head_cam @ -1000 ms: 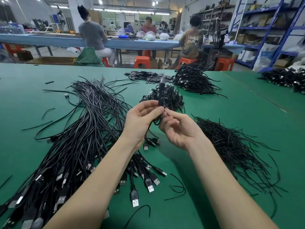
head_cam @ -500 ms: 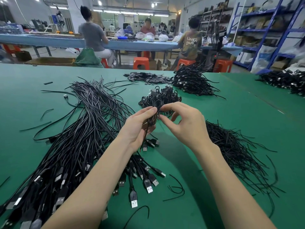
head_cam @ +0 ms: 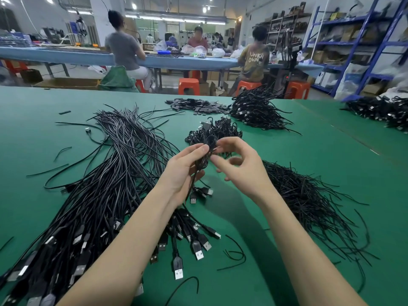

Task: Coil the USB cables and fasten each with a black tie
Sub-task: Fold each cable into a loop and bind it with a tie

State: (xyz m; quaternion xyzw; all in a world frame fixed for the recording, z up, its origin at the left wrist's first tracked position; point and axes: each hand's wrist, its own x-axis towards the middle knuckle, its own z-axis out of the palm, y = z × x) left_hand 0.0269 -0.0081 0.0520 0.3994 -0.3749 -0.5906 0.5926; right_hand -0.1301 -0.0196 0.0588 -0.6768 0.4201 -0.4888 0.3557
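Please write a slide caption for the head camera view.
Left hand holds a coiled USB cable; right hand works at it.

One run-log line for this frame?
left hand: grips coiled cable | right hand: fingers curled at coil, grip unclear | tie: not visible

Factory floor — long worktables, seated workers.

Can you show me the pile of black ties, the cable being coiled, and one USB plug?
pile of black ties point(head_cam: 309, 199): head view, pile's middle.
coiled cable point(head_cam: 202, 161): head view, strands between the hands.
USB plug point(head_cam: 178, 273): head view, metal end.
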